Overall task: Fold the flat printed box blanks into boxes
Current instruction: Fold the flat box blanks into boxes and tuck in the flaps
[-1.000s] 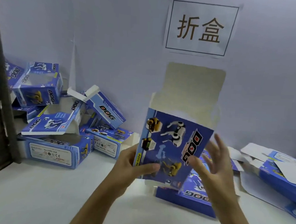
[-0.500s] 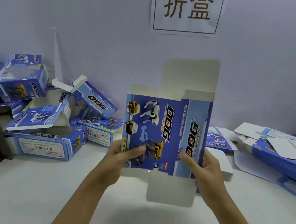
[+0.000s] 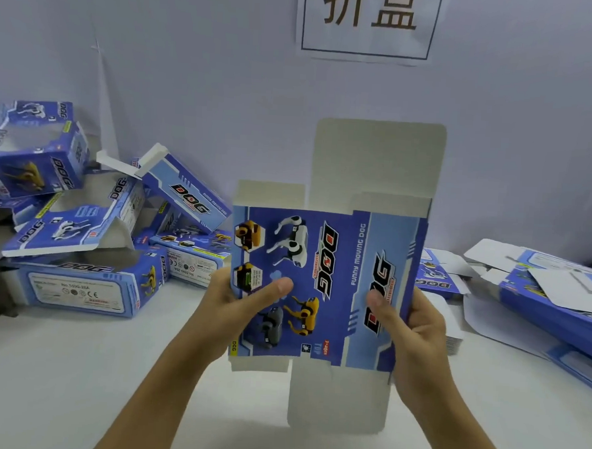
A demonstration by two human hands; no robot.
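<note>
Head view: at far left, folded blue DOG boxes (image 3: 82, 220) lie heaped on the white table (image 3: 74, 367). At centre, the left hand (image 3: 235, 310) pinches the box blank (image 3: 326, 281) by its left edge; the right hand (image 3: 416, 330) pinches its right edge, holding it upright above the table. Flat blanks (image 3: 554, 299) lie at far right.

Both hands' fingers (image 3: 221, 289) hide behind the box blank (image 3: 322, 280); the wall sign (image 3: 368, 22) is cropped above.

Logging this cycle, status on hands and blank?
Left hand and right hand each grip the box blank by a side edge. Blank upright, flaps unfolded. Nothing in the way.
</note>
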